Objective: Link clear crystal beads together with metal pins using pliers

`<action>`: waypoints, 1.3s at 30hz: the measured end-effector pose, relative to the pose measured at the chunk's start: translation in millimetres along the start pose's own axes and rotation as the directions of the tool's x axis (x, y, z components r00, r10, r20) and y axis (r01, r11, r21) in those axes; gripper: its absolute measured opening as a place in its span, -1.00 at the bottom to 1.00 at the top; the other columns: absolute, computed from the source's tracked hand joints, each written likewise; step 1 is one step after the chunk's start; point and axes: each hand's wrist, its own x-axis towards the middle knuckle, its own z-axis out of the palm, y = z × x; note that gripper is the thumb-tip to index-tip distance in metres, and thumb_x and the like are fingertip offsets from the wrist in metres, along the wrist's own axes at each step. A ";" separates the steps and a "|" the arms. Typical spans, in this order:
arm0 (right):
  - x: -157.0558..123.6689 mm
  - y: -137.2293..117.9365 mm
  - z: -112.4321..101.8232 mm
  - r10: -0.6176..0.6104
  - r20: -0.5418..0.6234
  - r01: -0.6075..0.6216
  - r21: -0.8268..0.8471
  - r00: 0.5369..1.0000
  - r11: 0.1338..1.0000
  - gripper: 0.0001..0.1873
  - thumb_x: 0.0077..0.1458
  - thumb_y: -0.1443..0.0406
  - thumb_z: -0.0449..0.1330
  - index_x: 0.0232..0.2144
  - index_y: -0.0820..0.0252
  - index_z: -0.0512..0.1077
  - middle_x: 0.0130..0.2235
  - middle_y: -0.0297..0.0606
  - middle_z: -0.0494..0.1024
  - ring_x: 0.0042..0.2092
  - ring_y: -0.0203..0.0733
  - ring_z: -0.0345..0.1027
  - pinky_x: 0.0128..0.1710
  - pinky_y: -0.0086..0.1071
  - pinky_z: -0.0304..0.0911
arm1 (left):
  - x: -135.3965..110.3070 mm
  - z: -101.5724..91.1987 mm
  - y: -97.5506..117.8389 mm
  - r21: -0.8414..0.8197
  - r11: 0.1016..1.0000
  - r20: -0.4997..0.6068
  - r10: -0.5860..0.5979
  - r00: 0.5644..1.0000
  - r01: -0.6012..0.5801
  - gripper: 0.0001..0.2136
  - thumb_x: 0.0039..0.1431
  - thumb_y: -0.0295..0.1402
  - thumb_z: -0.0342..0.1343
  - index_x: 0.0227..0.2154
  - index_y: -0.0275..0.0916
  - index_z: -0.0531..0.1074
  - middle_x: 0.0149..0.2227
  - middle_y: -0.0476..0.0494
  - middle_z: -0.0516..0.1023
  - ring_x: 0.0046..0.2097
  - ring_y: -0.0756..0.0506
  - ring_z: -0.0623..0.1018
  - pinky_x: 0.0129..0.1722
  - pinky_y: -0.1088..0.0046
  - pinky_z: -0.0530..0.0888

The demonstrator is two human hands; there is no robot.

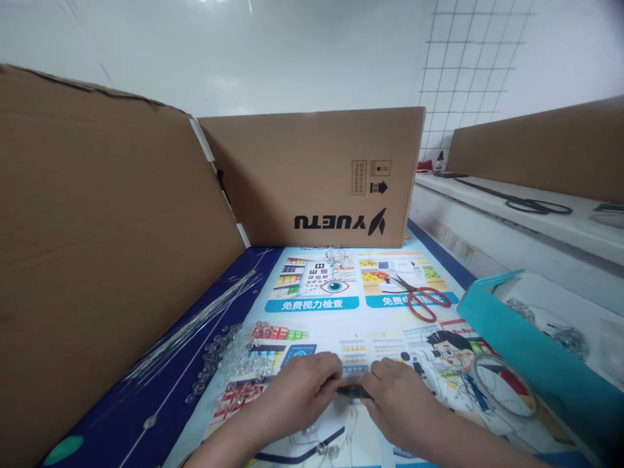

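Low in the middle of the head view, my left hand (312, 387) is closed with its fingers pressed together; what lies inside them is hidden. Facing it, my right hand (402, 398) is wrapped round a dark tapered metal tool (353, 391), whose narrow end reaches toward my left fingertips. The tool's handles are covered by my hand. Under both hands hang or lie thin wires with a few clear beads (322, 448). To the left is a spread of loose clear beads (238, 354), and beyond it a bundle of straight thin wires (205, 318).
Red-handled scissors (424, 304) and a wire coil (504, 385) lie to the right, beside a teal box (531, 364) holding wire pieces. A tangle of wire (337, 256) lies farther back. Cardboard panels (312, 175) stand behind and left. Black scissors (531, 203) rest on a white ledge.
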 end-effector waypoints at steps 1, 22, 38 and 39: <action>-0.2 0.1 -1.1 0.013 0.003 -0.013 0.007 1.000 1.000 -0.80 0.09 0.26 -0.03 -0.26 0.11 0.35 -0.28 -0.24 0.42 -0.23 -0.11 0.23 -0.26 -0.29 0.06 | 0.3 -0.1 -0.4 0.003 1.000 -0.004 -0.004 1.000 0.004 -0.89 0.11 -0.47 -0.12 -0.43 -0.18 0.28 -0.43 0.02 0.42 -0.42 0.00 0.38 -0.47 0.54 0.16; -12.7 5.7 -35.8 0.135 0.178 -0.139 0.012 0.975 0.990 -0.73 0.03 0.14 0.00 -0.45 0.15 0.41 -0.39 -0.21 0.51 -0.38 -0.12 0.36 -0.51 -0.41 -0.11 | 4.6 9.6 -13.9 -0.026 0.952 -0.190 -0.303 0.934 0.304 -0.91 -0.01 -0.50 -0.07 -0.51 -0.18 0.24 -0.55 0.07 0.35 -0.50 0.02 0.31 -0.54 0.53 0.01; -5.9 2.5 -24.5 0.076 0.202 -0.081 0.013 0.976 0.997 -0.75 0.00 0.16 0.03 -0.40 0.15 0.43 -0.34 -0.21 0.52 -0.32 -0.06 0.39 -0.41 -0.36 0.12 | 6.0 12.1 -15.2 -0.079 0.952 -0.158 -0.306 0.939 0.297 -0.92 -0.01 -0.49 -0.08 -0.51 -0.19 0.25 -0.57 0.07 0.34 -0.51 0.03 0.30 -0.54 0.55 0.06; -5.6 3.0 -23.9 0.076 0.198 -0.081 0.015 0.977 0.997 -0.76 0.00 0.16 0.03 -0.41 0.14 0.43 -0.34 -0.21 0.52 -0.32 -0.07 0.38 -0.41 -0.36 0.12 | 6.0 10.8 -14.6 -0.088 0.955 -0.153 -0.295 0.943 0.284 -0.92 0.00 -0.49 -0.08 -0.52 -0.19 0.26 -0.56 0.07 0.35 -0.50 0.02 0.31 -0.53 0.55 0.08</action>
